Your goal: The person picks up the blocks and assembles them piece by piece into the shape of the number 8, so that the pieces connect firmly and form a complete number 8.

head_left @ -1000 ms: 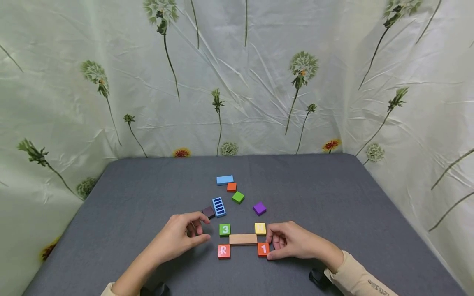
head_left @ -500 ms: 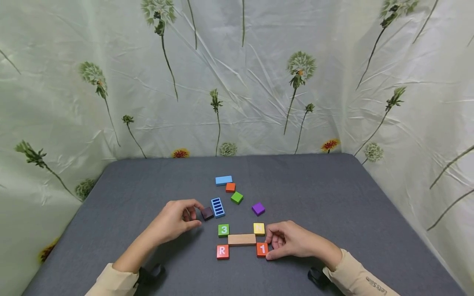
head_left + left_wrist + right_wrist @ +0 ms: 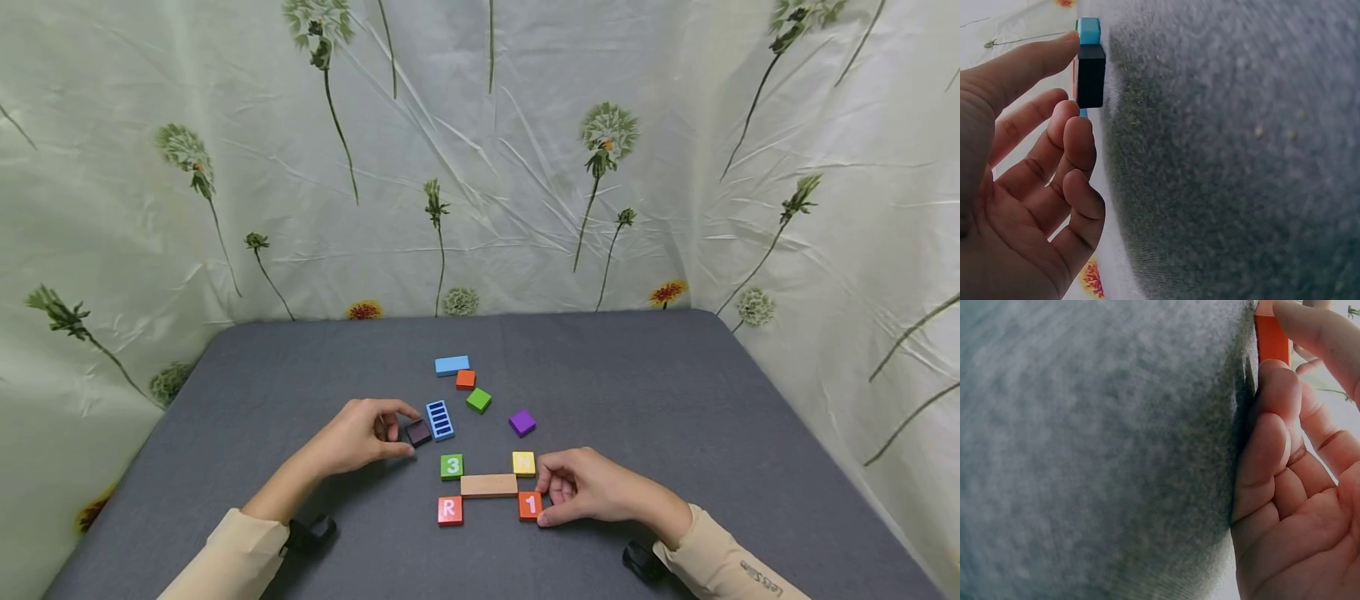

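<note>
My left hand [image 3: 358, 437] is at a dark square block [image 3: 418, 432], index finger at its far edge and thumb at its near edge. In the left wrist view, the thumb and fingertips stand at opposite ends of this dark block [image 3: 1090, 76]. My right hand [image 3: 588, 487] pinches a red block marked 1 [image 3: 529, 505] at its right side; the red block [image 3: 1271, 339] shows between thumb and finger in the right wrist view. A plain wooden plank [image 3: 489, 486] lies between the green 3 block [image 3: 452, 467], yellow N block [image 3: 523, 464], red R block [image 3: 450, 511] and the 1 block.
Beside the dark block lies a blue block with dark bars [image 3: 440, 421]. Farther back are a light blue block [image 3: 452, 365], an orange block [image 3: 466, 380], a green block [image 3: 478, 401] and a purple block [image 3: 522, 423]. A flowered curtain [image 3: 510, 208] hangs behind the grey table [image 3: 637, 375].
My left hand has moved away from the body to the dark block, its finger and thumb now on either side of it. The right hand stays at the 1 block.
</note>
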Demonstrator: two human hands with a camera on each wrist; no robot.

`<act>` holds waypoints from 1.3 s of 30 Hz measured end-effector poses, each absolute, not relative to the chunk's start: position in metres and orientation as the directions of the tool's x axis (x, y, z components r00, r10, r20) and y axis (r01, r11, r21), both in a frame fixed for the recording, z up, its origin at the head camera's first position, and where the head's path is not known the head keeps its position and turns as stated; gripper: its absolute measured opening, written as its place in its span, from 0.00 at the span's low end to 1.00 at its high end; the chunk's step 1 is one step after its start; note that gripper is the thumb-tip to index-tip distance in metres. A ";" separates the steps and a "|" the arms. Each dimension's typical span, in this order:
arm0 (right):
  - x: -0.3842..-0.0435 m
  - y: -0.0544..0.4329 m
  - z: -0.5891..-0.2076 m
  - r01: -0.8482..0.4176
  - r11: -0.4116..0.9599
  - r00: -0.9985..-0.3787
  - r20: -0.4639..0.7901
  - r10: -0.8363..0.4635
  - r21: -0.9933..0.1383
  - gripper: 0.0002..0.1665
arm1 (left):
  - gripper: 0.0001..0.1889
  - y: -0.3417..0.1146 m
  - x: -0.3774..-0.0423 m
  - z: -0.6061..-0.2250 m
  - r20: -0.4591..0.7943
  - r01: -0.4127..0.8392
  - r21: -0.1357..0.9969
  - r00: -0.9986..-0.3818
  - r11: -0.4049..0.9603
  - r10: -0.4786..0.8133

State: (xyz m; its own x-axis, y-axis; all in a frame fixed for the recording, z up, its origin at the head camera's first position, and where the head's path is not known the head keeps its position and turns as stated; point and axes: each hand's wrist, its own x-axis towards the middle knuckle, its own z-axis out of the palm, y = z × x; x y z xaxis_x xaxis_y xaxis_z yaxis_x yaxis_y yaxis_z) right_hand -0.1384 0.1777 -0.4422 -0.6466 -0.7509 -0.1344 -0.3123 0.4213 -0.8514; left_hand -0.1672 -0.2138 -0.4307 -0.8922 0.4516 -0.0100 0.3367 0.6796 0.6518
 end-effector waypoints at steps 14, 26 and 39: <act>-0.140 0.178 -0.445 -0.305 0.425 -0.647 -0.142 -0.749 -0.852 0.18 | 0.22 -0.212 -0.175 -0.438 -0.017 0.342 0.650 -0.886 0.678 0.464; -0.141 0.178 -0.445 -0.300 0.441 -0.644 -0.161 -0.747 -0.846 0.18 | 0.20 -0.210 -0.175 -0.440 -0.032 0.327 0.640 -0.893 0.695 0.450; -0.140 0.178 -0.443 -0.303 0.434 -0.644 -0.154 -0.750 -0.849 0.17 | 0.21 -0.214 -0.167 -0.440 -0.054 0.304 0.628 -0.901 0.716 0.430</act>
State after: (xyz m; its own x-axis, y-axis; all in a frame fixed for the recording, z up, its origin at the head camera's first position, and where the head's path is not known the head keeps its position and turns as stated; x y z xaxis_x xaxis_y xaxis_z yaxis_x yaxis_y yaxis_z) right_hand -0.1403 0.1778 -0.4429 -0.6437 -0.7497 -0.1535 -0.3026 0.4337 -0.8488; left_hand -0.1665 -0.2139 -0.4399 -0.9012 0.4301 -0.0543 0.3038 0.7160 0.6285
